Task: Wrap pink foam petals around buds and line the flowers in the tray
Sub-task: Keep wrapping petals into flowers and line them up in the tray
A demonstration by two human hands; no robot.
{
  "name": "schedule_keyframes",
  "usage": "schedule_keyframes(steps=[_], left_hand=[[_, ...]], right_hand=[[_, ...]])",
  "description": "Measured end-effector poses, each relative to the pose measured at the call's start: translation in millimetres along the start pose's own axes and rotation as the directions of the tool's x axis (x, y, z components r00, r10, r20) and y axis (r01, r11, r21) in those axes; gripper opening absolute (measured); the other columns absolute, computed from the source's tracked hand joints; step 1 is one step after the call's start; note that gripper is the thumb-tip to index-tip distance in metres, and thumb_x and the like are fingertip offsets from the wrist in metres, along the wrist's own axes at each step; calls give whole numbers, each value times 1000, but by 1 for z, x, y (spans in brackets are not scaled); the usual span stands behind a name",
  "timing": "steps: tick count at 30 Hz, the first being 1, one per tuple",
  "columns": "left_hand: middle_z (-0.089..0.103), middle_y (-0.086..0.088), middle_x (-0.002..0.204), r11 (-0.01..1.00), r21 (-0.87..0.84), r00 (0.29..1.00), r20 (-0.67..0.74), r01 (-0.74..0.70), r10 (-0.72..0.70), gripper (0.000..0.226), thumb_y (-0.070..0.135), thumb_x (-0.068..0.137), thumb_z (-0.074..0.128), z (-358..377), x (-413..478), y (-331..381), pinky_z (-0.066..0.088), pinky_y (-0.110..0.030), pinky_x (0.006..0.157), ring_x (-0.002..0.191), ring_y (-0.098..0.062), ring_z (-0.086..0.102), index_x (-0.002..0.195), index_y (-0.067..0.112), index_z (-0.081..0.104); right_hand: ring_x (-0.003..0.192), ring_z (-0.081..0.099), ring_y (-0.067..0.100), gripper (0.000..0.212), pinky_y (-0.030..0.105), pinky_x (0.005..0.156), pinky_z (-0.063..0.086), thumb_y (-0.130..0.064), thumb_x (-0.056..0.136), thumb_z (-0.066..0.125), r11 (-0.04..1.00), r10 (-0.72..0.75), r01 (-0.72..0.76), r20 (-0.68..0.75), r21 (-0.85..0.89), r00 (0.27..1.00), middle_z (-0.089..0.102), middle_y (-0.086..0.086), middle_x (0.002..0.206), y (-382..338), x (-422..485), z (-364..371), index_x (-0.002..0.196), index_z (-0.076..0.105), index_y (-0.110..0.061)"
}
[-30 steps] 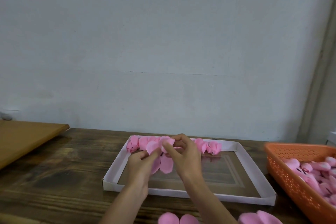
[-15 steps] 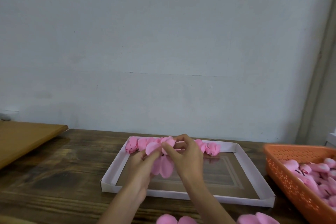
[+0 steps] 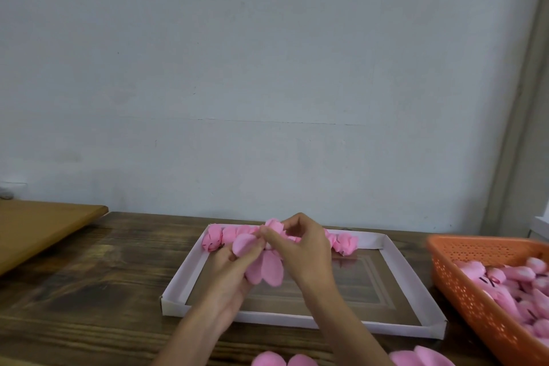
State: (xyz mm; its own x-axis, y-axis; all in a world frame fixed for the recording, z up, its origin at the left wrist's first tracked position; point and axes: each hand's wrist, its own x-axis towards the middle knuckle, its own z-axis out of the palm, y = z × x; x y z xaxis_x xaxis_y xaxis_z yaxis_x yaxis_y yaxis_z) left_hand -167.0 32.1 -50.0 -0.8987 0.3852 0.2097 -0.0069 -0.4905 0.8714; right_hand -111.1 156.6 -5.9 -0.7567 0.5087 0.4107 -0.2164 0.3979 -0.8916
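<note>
Over the white tray (image 3: 410, 276) both my hands work on one pink foam flower (image 3: 266, 269). My left hand (image 3: 230, 279) grips its lower petals from below. My right hand (image 3: 306, 249) pinches the upper petals around the bud at the top. A row of finished pink flowers (image 3: 214, 239) lies along the tray's far edge, partly hidden behind my hands.
An orange perforated basket (image 3: 472, 294) with several pink buds stands at the right. Loose pink petals (image 3: 282, 359) lie at the table's near edge. A light wooden board (image 3: 38, 226) sits at the far left. A pale wall rises right behind the table.
My hands stay over the tray with the flower. The right fingers have shifted slightly on the upper petals, and the hanging petals sit a little closer to the left palm.
</note>
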Motion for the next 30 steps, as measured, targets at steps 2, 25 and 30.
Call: schedule_keyframes(steps=[2,25,30], left_hand=[[73,-19,127,1000,18,1000,8,-7,7,34,26,92,73,-1,0,1,62,-41,92,120,-33,70,123,11,77],[78,-20,114,997,18,992,-99,-78,80,27,23,90,73,4,-2,9,65,-38,79,104,-36,76,112,9,80],[79,-19,103,991,39,957,-260,-125,130,20,14,92,75,9,-5,9,62,-48,90,100,-40,76,107,2,80]], right_hand=[[78,71,9,36,37,73,59,-41,73,92,1000,20,-20,18,19,1000,72,-6,78,-4,1,-2,80,65,-19],[71,74,8,12,23,53,51,-29,80,89,996,-84,75,267,42,960,79,-5,77,-19,16,-38,86,80,-23],[74,74,11,15,20,56,51,-30,79,90,994,-109,108,392,25,913,79,-3,82,-18,16,-40,85,80,-22]])
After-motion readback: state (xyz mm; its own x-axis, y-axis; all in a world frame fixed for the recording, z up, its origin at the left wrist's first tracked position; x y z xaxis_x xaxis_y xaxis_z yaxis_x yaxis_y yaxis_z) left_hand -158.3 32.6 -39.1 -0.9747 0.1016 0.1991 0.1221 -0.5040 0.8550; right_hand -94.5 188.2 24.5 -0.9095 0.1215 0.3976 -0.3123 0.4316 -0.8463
